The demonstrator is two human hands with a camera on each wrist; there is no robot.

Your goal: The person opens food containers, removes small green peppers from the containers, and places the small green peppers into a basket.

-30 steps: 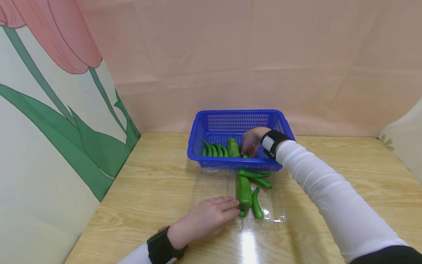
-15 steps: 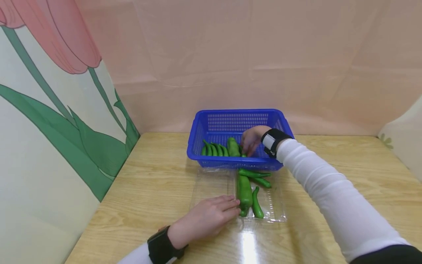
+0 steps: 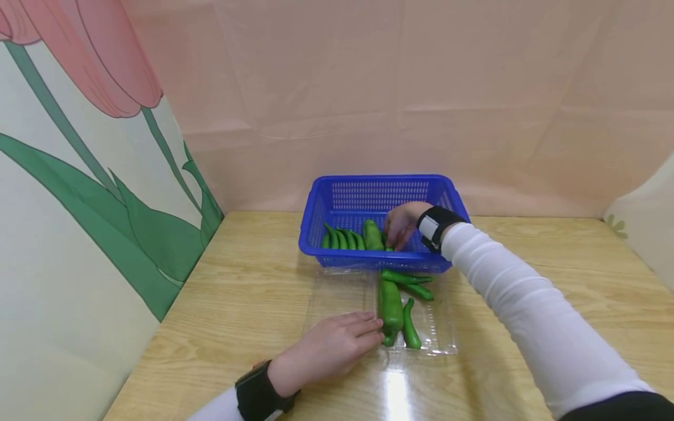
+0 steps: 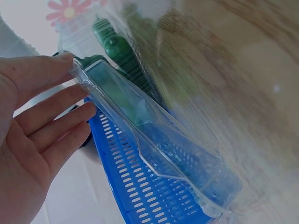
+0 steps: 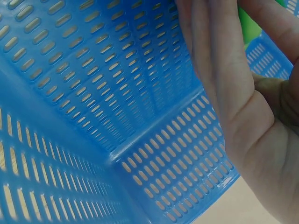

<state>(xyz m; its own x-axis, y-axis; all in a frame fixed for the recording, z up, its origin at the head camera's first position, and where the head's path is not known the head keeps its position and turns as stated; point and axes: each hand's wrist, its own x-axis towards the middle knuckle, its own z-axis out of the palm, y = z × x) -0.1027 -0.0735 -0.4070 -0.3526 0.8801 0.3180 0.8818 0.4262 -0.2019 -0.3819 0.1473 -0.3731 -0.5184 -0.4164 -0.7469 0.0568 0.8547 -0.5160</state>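
A blue slotted basket point(image 3: 379, 180) stands at the back of the wooden table and holds several green peppers point(image 3: 344, 240). My right hand point(image 3: 402, 224) reaches down into it. In the right wrist view its fingers point(image 5: 210, 56) and thumb pinch a green pepper point(image 5: 250, 25). In front of the basket lies a clear plastic tray point(image 3: 437, 327) with a thick green pepper point(image 3: 391, 305) and three thin ones point(image 3: 411, 333). My left hand point(image 3: 329, 348) lies flat on the tray's left part, with straight fingers point(image 4: 51, 121) against its clear edge point(image 4: 154, 135).
A flower-printed panel point(image 3: 79, 204) walls off the left side and a pink cloth point(image 3: 421, 88) hangs behind the basket. The wooden tabletop point(image 3: 553, 263) stretches bare to the right of the tray.
My right hand has shifted very slightly inside the basket. My left hand and the tray have stayed put.
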